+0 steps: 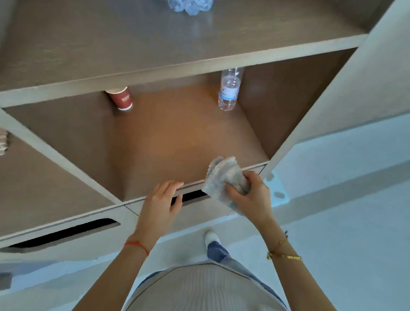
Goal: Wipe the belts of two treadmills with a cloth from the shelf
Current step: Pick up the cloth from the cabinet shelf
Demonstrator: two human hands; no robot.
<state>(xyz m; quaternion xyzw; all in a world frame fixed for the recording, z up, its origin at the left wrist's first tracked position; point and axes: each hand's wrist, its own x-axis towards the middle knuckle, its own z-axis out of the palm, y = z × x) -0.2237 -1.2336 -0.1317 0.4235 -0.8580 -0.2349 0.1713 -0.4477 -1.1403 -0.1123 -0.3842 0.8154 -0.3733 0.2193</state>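
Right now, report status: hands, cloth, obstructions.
Right hand grips cloth. Left hand open, on shelf edge. No treadmill in view. Nothing blocking.

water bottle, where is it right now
In the head view the water bottle stands upright at the back right of the open shelf compartment, right of the red paper cup.

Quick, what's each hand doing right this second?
Left hand: open, fingers resting on the front edge of the shelf.
Right hand: gripping the grey cloth.
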